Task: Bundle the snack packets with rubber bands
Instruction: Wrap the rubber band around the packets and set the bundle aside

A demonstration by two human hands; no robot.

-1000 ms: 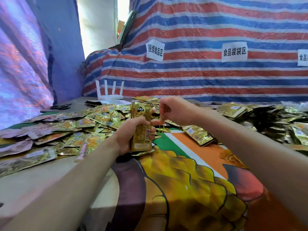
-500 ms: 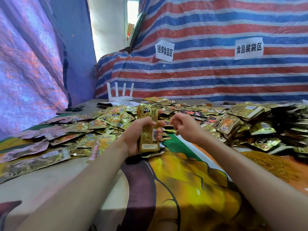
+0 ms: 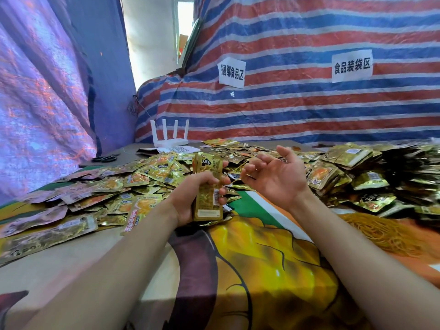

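1. Since a moment ago, the right hand (image 3: 276, 179) has rolled over. Its palm now faces up, just to the right of the stack.
2. Its fingers curl in loosely. I cannot tell if they pinch something thin or hold nothing at all.
3. The left hand (image 3: 188, 198) is wrapped tight round a stack of gold snack packets (image 3: 208, 186). The stack stands up tall above the table (image 3: 71, 270), same as before.
4. Lots of loose packets (image 3: 147, 172) lie in a big heap on the table, behind and beside both hands.
5. A pile of yellow rubber bands (image 3: 381, 232) lies on the picture cloth (image 3: 273, 258), near the right arm.
6. A white router (image 3: 169, 139) and black scissors (image 3: 104, 158) sit far back on the left.
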